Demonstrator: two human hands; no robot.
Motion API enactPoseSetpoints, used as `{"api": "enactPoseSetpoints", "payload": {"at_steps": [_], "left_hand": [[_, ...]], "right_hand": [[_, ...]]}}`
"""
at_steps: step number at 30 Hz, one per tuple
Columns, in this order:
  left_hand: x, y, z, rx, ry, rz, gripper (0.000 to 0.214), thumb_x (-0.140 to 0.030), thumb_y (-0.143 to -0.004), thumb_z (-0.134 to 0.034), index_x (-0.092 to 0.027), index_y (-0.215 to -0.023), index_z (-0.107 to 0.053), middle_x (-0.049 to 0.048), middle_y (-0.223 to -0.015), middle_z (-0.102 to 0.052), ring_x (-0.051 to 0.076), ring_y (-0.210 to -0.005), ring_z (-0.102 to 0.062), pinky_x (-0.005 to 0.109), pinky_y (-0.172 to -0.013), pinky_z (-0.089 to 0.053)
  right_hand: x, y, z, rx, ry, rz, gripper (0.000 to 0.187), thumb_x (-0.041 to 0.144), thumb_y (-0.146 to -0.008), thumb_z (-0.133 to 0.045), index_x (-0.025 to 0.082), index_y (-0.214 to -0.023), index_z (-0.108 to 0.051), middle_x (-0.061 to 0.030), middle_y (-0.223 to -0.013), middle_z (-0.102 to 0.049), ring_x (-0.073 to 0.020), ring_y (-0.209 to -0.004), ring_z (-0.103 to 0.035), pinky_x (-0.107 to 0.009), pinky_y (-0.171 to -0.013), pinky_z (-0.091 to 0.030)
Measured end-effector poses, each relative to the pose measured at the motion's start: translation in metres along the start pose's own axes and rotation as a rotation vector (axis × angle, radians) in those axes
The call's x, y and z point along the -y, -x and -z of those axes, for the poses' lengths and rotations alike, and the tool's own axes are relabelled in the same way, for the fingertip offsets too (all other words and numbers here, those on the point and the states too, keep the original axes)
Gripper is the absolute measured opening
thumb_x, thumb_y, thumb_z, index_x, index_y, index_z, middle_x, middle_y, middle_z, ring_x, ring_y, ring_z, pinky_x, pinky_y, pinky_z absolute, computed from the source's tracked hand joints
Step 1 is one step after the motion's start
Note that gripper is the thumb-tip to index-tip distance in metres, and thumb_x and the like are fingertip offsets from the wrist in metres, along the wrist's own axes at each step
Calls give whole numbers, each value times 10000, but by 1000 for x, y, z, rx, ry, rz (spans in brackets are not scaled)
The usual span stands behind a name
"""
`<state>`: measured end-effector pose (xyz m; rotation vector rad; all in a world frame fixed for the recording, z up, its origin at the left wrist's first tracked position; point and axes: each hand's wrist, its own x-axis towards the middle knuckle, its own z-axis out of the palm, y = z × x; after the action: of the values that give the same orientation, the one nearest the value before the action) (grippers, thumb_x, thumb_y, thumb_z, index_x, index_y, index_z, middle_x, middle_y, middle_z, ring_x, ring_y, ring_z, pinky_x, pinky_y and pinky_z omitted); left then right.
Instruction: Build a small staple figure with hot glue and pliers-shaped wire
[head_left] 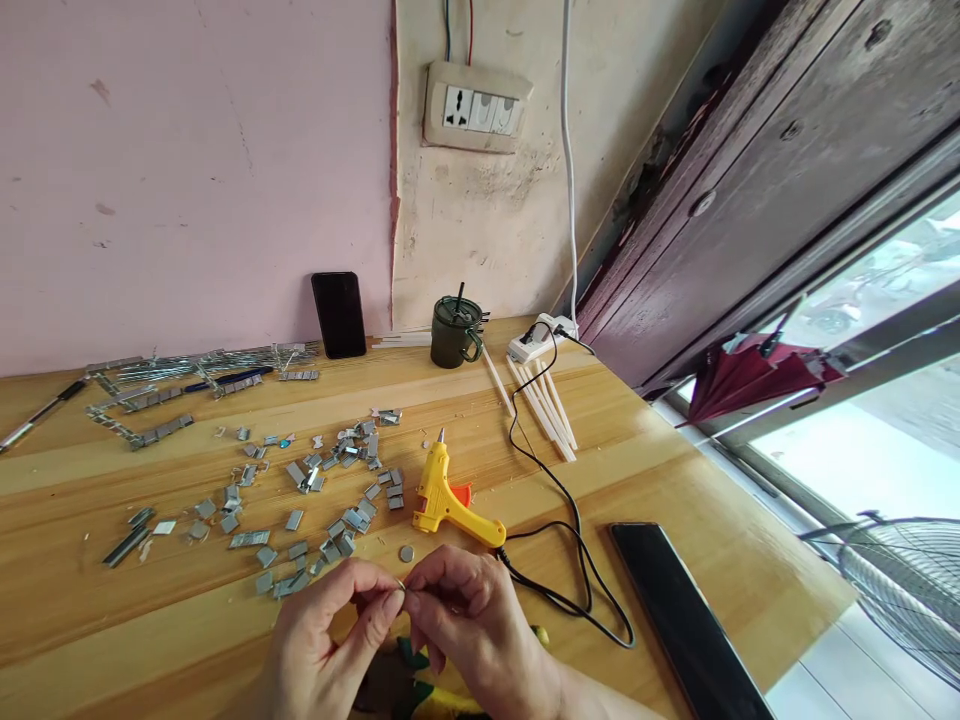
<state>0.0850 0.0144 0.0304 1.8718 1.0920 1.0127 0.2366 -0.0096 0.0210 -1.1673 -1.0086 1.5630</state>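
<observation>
My left hand and my right hand meet at the near edge of the wooden table. Both pinch a tiny metal piece between thumb and fingertips; it is too small to name. Just beyond them lies a small round disc and a yellow glue gun on its side, its black cord looping to the right. Many small staple strips are scattered to the left of the gun. Something green and yellow shows below my hands, mostly hidden.
A dark phone leans on the pink wall. A green mug, white glue sticks and a power strip stand at the back. Long staple bars lie far left. A black flat slab rests near right. A window is at right.
</observation>
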Motion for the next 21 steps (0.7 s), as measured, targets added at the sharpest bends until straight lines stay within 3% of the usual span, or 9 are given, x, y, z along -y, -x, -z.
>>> {"api": "enactPoseSetpoints", "payload": {"at_steps": [4,6,10,15,21], "left_hand": [[7,-2,4,-30,-110,-171,56,-189,-821,-618,-243,-833,-605,-51,-725,-670,94,-659,-650,122,-652,-503],[12,-4,6,-23,-154,-283,128,-171,-837,-599,-237,-947,-588,-19,-827,-676,104,-747,-656,136,-720,-500],[13,-9,15,119,-183,-432,111,-149,-905,-492,-217,-918,-579,14,-844,-654,110,-762,-622,176,-730,-486],[3,-14,27,292,-201,-498,125,-169,-916,-477,-204,-868,-587,14,-779,-643,130,-702,-558,221,-677,-462],[-1,-16,28,378,-88,-483,139,-93,-866,-518,-201,-817,-591,8,-734,-632,129,-666,-537,226,-657,-440]], "right_hand": [[4,-1,2,6,24,-58,197,312,-728,-635,140,-679,-553,57,-455,-523,-26,-324,-396,-133,-320,-308],[8,-3,6,60,-44,-118,223,326,-695,-668,144,-653,-545,61,-440,-533,-23,-308,-394,-126,-302,-306],[13,-9,15,211,-166,-230,260,324,-614,-746,130,-623,-572,57,-406,-561,-19,-262,-400,-110,-273,-327],[10,-14,19,384,-335,-448,265,269,-505,-795,100,-620,-627,24,-383,-600,-50,-208,-429,-117,-216,-335],[7,-14,16,396,-365,-528,264,239,-446,-781,115,-610,-617,21,-361,-594,-65,-178,-412,-124,-173,-292]]}}
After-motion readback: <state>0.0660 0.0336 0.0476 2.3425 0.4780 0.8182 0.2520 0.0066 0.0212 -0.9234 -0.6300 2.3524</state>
